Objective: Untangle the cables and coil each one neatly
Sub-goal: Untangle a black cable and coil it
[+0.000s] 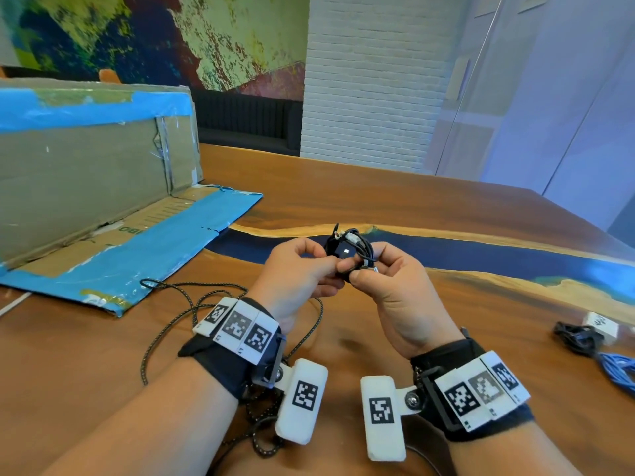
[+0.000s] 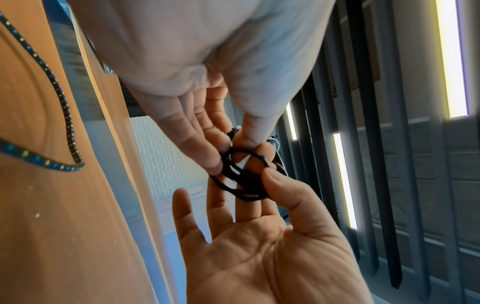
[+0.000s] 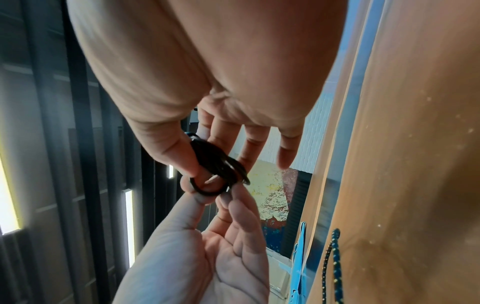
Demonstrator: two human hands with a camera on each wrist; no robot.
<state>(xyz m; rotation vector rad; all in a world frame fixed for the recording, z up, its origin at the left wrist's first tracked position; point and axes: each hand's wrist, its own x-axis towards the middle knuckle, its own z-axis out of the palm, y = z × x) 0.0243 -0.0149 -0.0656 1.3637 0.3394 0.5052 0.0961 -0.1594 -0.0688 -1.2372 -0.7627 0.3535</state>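
Above the wooden table (image 1: 446, 214), the left hand (image 1: 295, 273) and right hand (image 1: 395, 286) pinch the small thin black cable coil (image 1: 350, 250) — likely keeping its loops gathered.

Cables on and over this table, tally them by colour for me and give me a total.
Thin black cable, coiled, pinched in both hands: 1
Black cable flecked with yellow, loose on the table: 1
Black bundle by the right edge: 1
Blue bundle by the right edge: 1
Total: 4 cables or bundles; the right-edge bundles may hold more strands than can be made out.
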